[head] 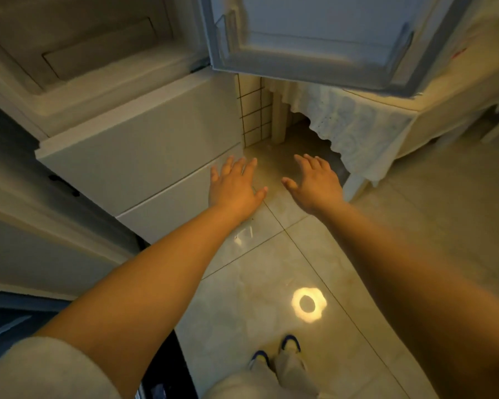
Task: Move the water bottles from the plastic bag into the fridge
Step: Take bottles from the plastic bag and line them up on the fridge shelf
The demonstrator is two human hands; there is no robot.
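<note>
Pale tile floor (271,269) is filling the view, and over it both arms are stretching forward with nothing in them. The left hand (234,187) is hanging flat, fingers straight and spread, pointing to about twelve o'clock; it is overlapping the lower drawer front of the fridge (144,156) in this view, though I cannot tell whether it is touching it. The right hand (314,182) is lying just beside it at three o'clock, also flat and spread, thumb angled in toward nine o'clock, holding nothing and touching nothing.

The fridge is standing at ten o'clock with its upper door (314,38) swung open at twelve to one o'clock, its shelf rail looking bare. The upper compartment is showing no bottles in the part that is visible. No bottles and no plastic bag are appearing anywhere in the frame, so where they are lying cannot be told.

Judging from this, the step in hand is the stretch between bottles: the fridge is standing ready, and the hands are free. The next move is calling for turning toward the bag, wherever it is, finding a bottle, and closing one hand round its body before carrying it up to the open compartment.

A cloth-covered table (386,125) is standing at two o'clock.
</note>
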